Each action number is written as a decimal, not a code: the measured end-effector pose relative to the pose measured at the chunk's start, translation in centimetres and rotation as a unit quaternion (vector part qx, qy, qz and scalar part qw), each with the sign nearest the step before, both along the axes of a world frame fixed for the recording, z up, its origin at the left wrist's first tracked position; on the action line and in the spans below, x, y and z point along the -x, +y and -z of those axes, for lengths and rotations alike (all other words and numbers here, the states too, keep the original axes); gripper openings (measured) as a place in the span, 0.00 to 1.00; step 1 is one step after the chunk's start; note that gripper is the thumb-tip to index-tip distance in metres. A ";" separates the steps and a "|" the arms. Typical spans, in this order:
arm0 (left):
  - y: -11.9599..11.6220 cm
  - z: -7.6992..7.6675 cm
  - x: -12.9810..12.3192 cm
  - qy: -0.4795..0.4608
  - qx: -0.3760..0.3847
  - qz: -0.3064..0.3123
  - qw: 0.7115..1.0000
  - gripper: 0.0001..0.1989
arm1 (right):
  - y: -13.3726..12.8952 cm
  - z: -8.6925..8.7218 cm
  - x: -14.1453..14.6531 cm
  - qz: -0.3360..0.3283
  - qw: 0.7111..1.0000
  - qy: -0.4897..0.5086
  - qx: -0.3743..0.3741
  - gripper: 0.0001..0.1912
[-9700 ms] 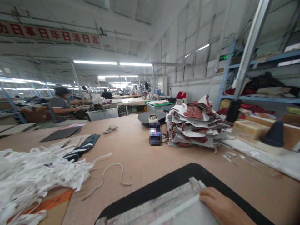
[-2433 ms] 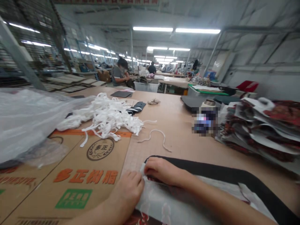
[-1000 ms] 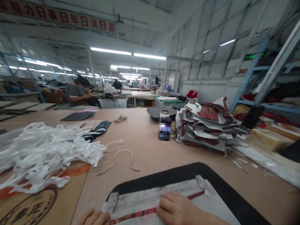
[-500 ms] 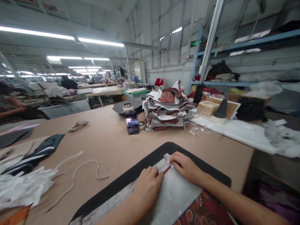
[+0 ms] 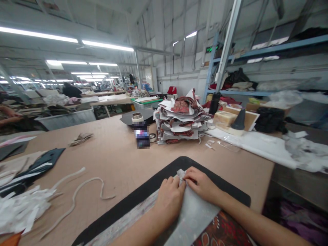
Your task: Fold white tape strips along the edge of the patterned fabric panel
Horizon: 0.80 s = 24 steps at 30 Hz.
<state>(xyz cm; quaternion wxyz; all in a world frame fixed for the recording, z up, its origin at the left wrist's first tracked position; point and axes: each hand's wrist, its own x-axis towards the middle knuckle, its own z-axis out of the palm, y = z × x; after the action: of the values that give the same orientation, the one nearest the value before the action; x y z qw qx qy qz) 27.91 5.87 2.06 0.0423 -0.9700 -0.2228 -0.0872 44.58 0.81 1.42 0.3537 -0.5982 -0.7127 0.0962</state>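
Note:
A black mat (image 5: 153, 179) lies at the front of the tan table. On it is a pale grey sheet (image 5: 198, 208), and red-brown patterned fabric (image 5: 222, 230) shows at its lower right. My left hand (image 5: 170, 196) presses on the strip at the sheet's left edge, fingers bent and close together. Beside it, my right hand (image 5: 201, 182) pinches the sheet's far corner between thumb and fingers. The fingertips of both hands nearly meet there, hiding part of the edge.
Behind the mat stands a stack of patterned pieces and white sheets (image 5: 179, 119), with an open flask (image 5: 137, 118) to its left. White scraps (image 5: 25, 208), a cord (image 5: 74, 198) and dark folded cloth (image 5: 38, 167) lie left. A person's arm (image 5: 10, 116) shows far left.
My left hand has slid up along the edge toward my right hand, covering the red strip that showed between them. My right hand stays at the corner. The view has shifted slightly.

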 end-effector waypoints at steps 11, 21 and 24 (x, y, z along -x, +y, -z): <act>0.1 -0.2 -0.2 0.004 0.021 -0.009 1.000 0.13 | 2.4 -1.1 -0.1 0.033 0.992 -0.058 0.106 0.07; 0.1 0.1 -0.3 -0.016 0.023 -0.010 1.000 0.10 | 3.2 -0.7 -1.0 0.066 0.988 -0.038 0.131 0.02; -0.4 -0.4 0.0 -0.011 0.034 -0.021 0.999 0.11 | 2.6 -0.3 -0.2 0.071 0.990 -0.050 0.112 0.02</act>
<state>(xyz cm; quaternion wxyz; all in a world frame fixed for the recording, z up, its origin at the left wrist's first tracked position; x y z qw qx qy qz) 27.95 5.48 2.42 0.0083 -0.9649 -0.2469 -0.0897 44.82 3.43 1.69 0.2544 -0.6871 -0.6700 0.1195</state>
